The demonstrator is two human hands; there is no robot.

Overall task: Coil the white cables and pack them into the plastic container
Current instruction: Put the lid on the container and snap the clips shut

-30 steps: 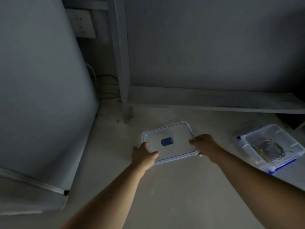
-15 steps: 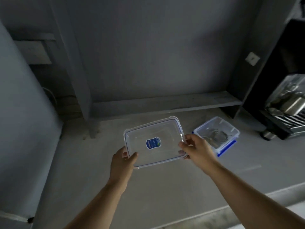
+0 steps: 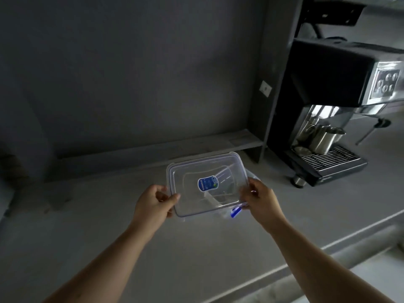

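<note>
I hold a clear plastic lid with a blue oval sticker by its two short ends, above the counter. My left hand grips its left edge and my right hand grips its right edge. The clear plastic container, with a blue clip at its near corner, lies right under the lid and shows through it. The white cables inside are only a faint blur through the plastic.
A grey counter runs under my arms, its front edge at lower right. A black espresso machine with steel jugs stands at the right. A low shelf ledge runs along the grey back wall.
Both hands lifted the lid off the counter and carried it to the right, over the container. The view swung right, bringing the espresso machine in.
</note>
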